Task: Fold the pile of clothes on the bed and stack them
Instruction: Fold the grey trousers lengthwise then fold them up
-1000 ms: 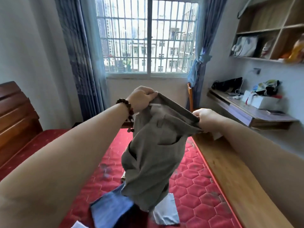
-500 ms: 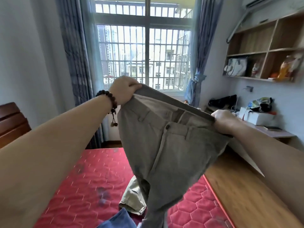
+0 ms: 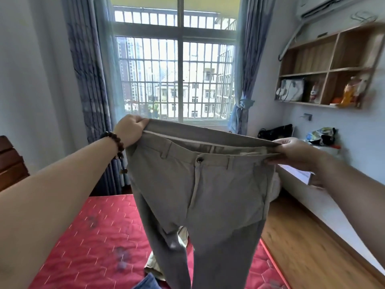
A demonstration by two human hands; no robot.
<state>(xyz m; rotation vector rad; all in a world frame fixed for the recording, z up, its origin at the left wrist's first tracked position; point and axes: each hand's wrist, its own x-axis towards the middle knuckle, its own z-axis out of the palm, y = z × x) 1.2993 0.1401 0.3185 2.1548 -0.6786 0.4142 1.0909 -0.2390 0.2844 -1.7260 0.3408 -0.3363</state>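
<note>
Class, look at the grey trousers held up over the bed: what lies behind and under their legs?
Between the legs of the trousers a beige garment lies on the red mattress, with a blue cloth beside it. The trousers hide the rest of both.

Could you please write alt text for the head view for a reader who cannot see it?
A person holds grey trousers up by the waistband, left hand and right hand each gripping one end, legs hanging over a red mattress. More clothes lie below; a barred window is behind.
</note>
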